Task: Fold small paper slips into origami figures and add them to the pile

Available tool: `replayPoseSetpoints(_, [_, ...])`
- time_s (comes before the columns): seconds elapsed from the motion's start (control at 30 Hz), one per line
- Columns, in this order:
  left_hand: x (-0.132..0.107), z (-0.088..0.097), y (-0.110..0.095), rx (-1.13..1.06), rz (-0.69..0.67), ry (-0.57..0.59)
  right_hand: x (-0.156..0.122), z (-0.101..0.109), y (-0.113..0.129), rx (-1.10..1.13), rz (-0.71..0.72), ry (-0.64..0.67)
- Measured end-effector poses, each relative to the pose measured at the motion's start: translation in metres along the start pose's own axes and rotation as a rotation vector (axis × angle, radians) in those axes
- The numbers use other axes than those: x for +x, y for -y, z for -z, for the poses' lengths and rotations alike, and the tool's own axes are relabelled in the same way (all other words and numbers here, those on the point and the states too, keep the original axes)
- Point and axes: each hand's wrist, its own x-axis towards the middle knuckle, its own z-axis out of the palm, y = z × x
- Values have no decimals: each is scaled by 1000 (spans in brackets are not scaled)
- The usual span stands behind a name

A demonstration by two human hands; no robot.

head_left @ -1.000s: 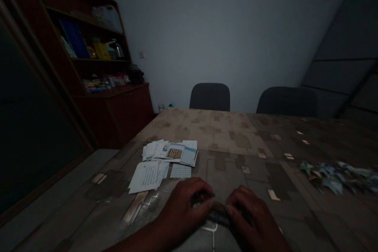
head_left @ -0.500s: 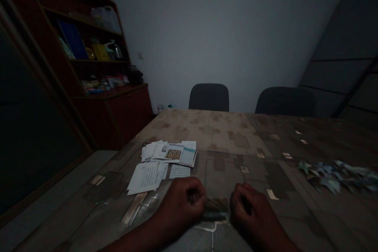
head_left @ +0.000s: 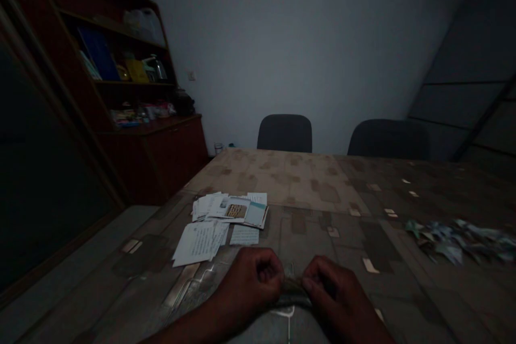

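Left hand [head_left: 252, 290]: closed, pinching one end of twisted bundle [head_left: 294, 286] | right hand [head_left: 336, 290]: closed on other end | folded scraps [head_left: 455, 242]: heaped, right | papers [head_left: 212, 226]: spread, far left of hands

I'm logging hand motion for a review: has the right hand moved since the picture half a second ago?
Yes, leftward: the right hand has moved closer to the small handwritten sheet, which barely shifts in the view.
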Motion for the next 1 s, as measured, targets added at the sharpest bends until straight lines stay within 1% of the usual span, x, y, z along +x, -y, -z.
replayPoseSetpoints(0.03, [3, 4, 1, -9, 8, -7, 1, 2, -1, 20, -18, -10])
replayPoseSetpoints(0.1, [8, 13, 2, -39, 26, -68, 3, 7, -4, 85, -85, -30])
replayPoseSetpoints(0.2, [10, 24, 1, -76, 27, -76, 5, 10, -7, 229, -186, -41])
replayPoseSetpoints(0.3, [2, 25, -4, -106, -101, -13, 6, 6, -11, 407, -251, -6])
replayPoseSetpoints(0.37, [-5, 22, -7, -49, -153, 88, 5, 2, -13, 496, -277, 16])
replayPoseSetpoints(0.4, [-8, 20, -7, -6, -171, 121, 4, 0, -14, 521, -282, 23])
replayPoseSetpoints(0.5, [-11, 14, -4, 75, -198, 120, 0, -5, -13, 539, -257, 8])
replayPoseSetpoints(0.6, [-10, 11, -1, 110, -203, 103, -3, -7, -7, 522, -248, -22])
replayPoseSetpoints(0.67, [-9, 11, -1, 115, -182, 93, -4, -6, -4, 486, -233, -50])
replayPoseSetpoints(0.77, [-10, 13, -1, 84, -148, 73, -4, -3, 0, 396, -172, -85])
replayPoseSetpoints(0.87, [-10, 14, 3, 30, -129, 47, -4, 2, 0, 242, -98, -75])
replayPoseSetpoints(1.0, [-9, 13, 9, -13, -113, 46, -4, 5, -1, -13, 50, -33])
